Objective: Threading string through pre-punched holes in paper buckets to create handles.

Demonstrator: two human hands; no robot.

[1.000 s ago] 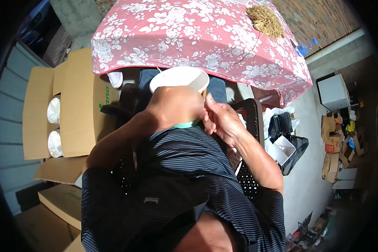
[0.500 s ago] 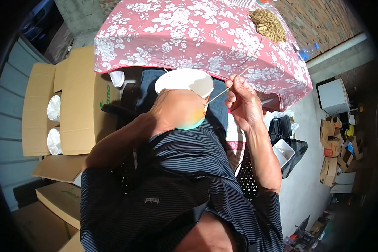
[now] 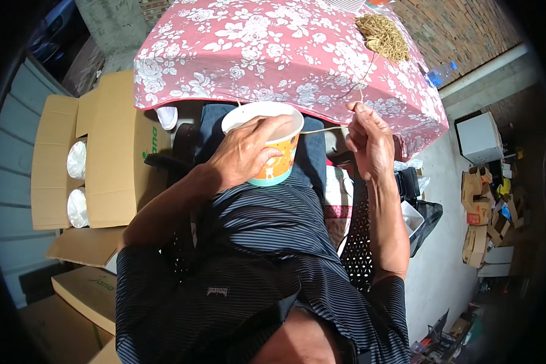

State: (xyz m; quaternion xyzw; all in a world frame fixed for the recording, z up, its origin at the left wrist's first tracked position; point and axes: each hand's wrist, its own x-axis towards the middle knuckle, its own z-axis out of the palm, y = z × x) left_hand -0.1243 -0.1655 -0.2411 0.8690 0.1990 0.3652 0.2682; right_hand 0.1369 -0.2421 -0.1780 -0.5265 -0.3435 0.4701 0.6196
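Note:
A large paper tub [image 3: 287, 155], white inside with an orange and teal printed side, rests upright on my lap. My left hand [image 3: 241, 150] grips its near left side, fingers over the rim and thumb against the printed wall. My right hand [image 3: 371, 144], closed in a pinch, is raised to the right of the tub. Between its fingertips is a thin tan cord [image 3: 321, 130], stretched almost level from the tub's right side. A thin strand also leads up from the right hand across the cloth toward a tangled bundle of cord [image 3: 382, 39].
Before me stands a table under a pink flowered cloth [image 3: 249, 54], a white stack [image 3: 346, 5] at its far edge. An open cardboard box [image 3: 118, 151] with white wrapped rolls is at left. A plastic bottle [image 3: 441, 74] and a white box [image 3: 479, 138] lie right.
My left hand has shifted up and left, its thumb now spread on the tub's side. My right hand has moved right, drawing out the cord; the tub has turned.

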